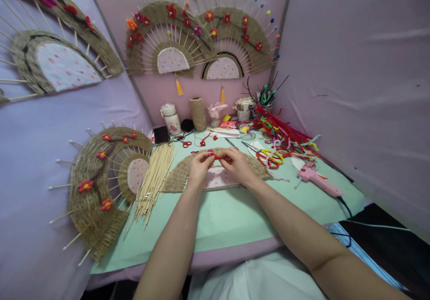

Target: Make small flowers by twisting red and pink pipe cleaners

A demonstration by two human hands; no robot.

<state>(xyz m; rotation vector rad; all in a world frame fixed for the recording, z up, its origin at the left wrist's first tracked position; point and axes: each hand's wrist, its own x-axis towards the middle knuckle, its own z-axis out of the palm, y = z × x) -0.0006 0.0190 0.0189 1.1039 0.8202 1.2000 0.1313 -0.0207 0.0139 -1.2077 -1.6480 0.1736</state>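
Note:
My left hand (200,168) and my right hand (235,162) meet above the middle of the table, fingers pinched. Between their fingertips is a small piece of red pipe cleaner (216,156), mostly covered by the fingers. Below them lies a half-round fan (176,174) woven from brown twine, with a white, pink-dotted centre panel (220,177) partly behind my wrists. A purple flower shape shows at its upper edge, just beyond my left fingers.
Bamboo sticks (155,177) lie left, beside a finished fan (90,174). Yellow-handled scissors (272,156), red-handled scissors (268,162), a pink glue gun (319,181) and a pile of red pipe cleaners (285,127) lie right. A twine spool (198,114) and white jar (171,118) stand behind.

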